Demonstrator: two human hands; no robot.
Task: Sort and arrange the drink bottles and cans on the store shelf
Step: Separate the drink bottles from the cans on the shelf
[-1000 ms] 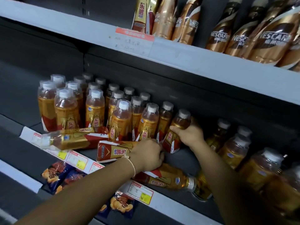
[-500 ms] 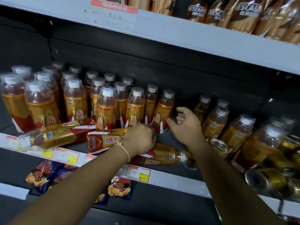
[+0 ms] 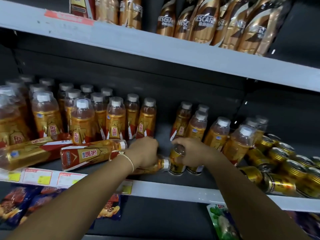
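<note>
Gold-and-red drink bottles (image 3: pixel 115 118) stand in rows on the middle shelf (image 3: pixel 173 189), with a second standing group (image 3: pixel 196 124) to the right of a gap. Two bottles lie on their sides at the front left (image 3: pixel 90 153) (image 3: pixel 26 155). My left hand (image 3: pixel 143 153) curls over a third lying bottle (image 3: pixel 156 166), whose white cap points right. My right hand (image 3: pixel 195 151) grips the top of an upright gold can (image 3: pixel 176 161) beside that cap. A second can (image 3: pixel 194 168) stands partly hidden under my right hand.
Several gold cans (image 3: pixel 277 163) lie and stand in a jumble at the shelf's right end. Brown coffee bottles (image 3: pixel 202 23) fill the upper shelf. Price tags (image 3: pixel 39 176) line the front edge. Snack bags (image 3: pixel 17 207) and a green packet (image 3: pixel 223 222) lie on the shelf below.
My right hand let go of the standing bottle, dropped toward the shelf front and took hold of a gold can. My left hand stayed on the lying bottle.
</note>
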